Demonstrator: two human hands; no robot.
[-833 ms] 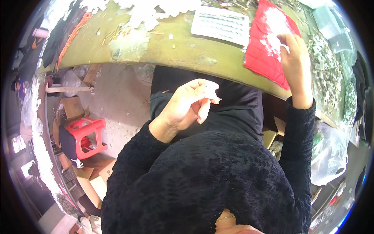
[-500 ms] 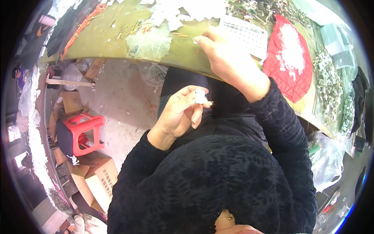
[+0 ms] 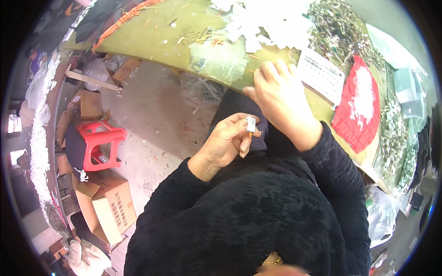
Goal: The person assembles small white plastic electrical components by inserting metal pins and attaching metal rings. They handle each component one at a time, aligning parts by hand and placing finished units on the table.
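Observation:
My left hand (image 3: 225,143) is over my lap, pinching a small white block-like piece (image 3: 250,124) between thumb and forefinger. A thin yellowish bit shows just under that piece, and the other fingers curl loosely below. My right hand (image 3: 286,100) is at the table's near edge, back upward, its fingers bent and the thumb pointing left. Whatever those fingers hold, if anything, is hidden beneath them. Beyond the right hand lies a white tray (image 3: 321,76) with rows of small marks or parts. White sheet-like pieces (image 3: 271,23) are heaped farther back.
A red cloth (image 3: 352,126) bearing white bits lies right of the tray. Heaps of small metallic parts (image 3: 334,27) cover the table's (image 3: 161,46) far right. Orange strands (image 3: 122,25) lie far left. On the floor stand a red stool (image 3: 101,145) and an open cardboard box (image 3: 110,207).
My right hand has drawn back from the tabletop toward my left hand, its fingers now bent downward. My left hand keeps its pinch on the white piece. The whole view has shifted.

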